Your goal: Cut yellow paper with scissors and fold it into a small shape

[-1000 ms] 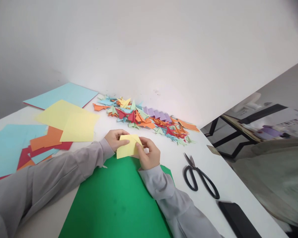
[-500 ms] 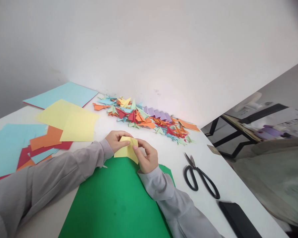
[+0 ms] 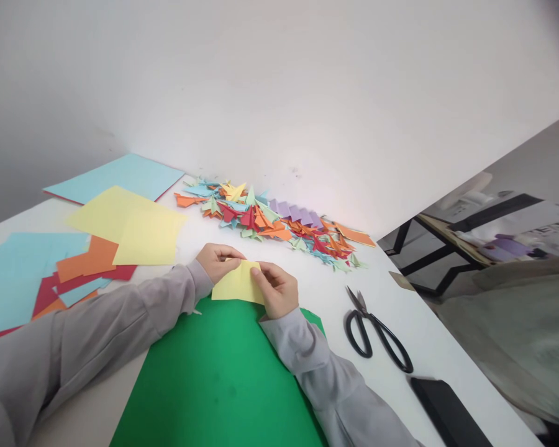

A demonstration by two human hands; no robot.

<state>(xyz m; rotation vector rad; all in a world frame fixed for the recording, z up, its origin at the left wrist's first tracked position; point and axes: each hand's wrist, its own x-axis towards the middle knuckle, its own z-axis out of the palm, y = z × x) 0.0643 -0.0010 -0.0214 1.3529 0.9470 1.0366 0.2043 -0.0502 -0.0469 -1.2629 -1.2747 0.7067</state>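
Observation:
Between my hands is a small piece of yellow paper (image 3: pixel 236 287), held up over the far end of a green sheet (image 3: pixel 223 372). A faint crease runs down its middle. My left hand (image 3: pixel 217 262) pinches the paper's upper left edge between thumb and fingers. At the upper right corner, my right hand (image 3: pixel 277 288) grips it with the thumb on the near face. The fingers behind the paper are partly hidden.
Folded paper planes (image 3: pixel 261 220) lie heaped along the wall. To the left are yellow sheets (image 3: pixel 144 239), blue paper (image 3: pixel 18 273) and orange pieces (image 3: pixel 93 257). Black-handled scissors (image 3: pixel 366 323) and a dark flat object (image 3: pixel 447 413) lie to the right, near the table edge.
The yellow paper has gone from bent along its middle crease to nearly flat. My right hand has shifted slightly, and my fingers have moved a little apart.

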